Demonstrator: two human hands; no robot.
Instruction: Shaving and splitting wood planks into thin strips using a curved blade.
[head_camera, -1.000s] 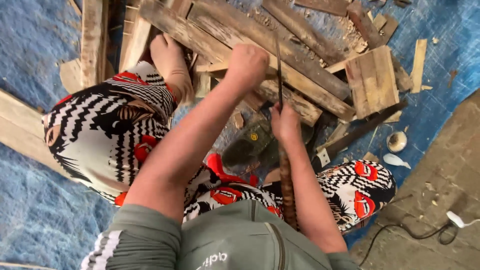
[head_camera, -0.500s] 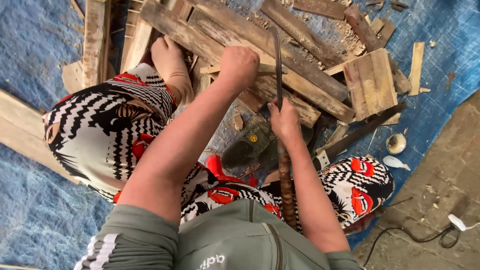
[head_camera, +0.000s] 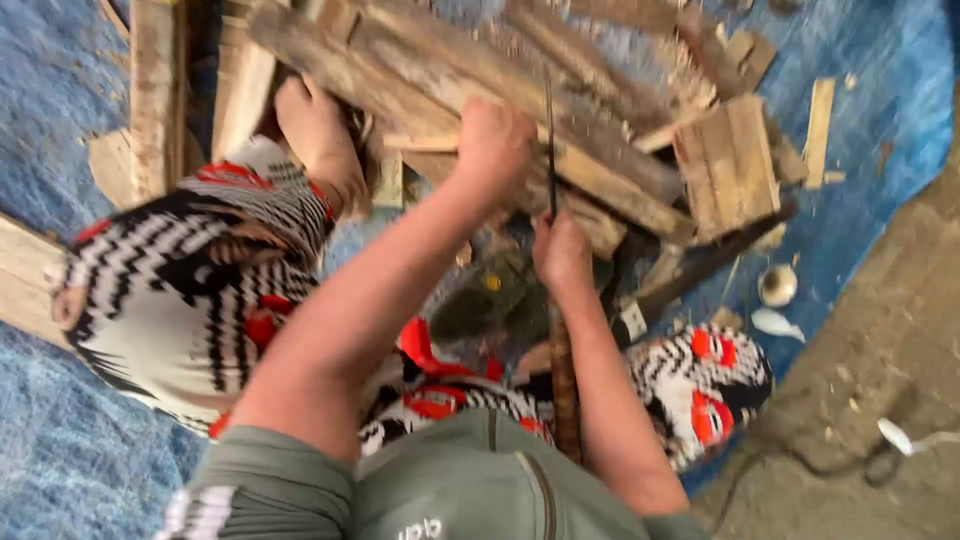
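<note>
Blue tarp lay under scrap planks (head_camera: 600, 180); your left hand (head_camera: 492, 140) stayed fisted on one, your right hand (head_camera: 560, 255) had kept its fingers wrapped round the upright rod (head_camera: 551, 150), barely shifted.

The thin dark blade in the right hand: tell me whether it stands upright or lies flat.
Upright. The blade rises as a thin vertical line from the right hand, across the planks; the left hand grips wood beside it.

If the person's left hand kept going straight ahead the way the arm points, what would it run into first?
Most likely the long weathered plank in the wood pile. The left hand is closed into a fist already at that plank's edge, with more stacked boards right behind it. Whether it touches the wood or hovers just above is unclear from this blurred overhead view.
</note>
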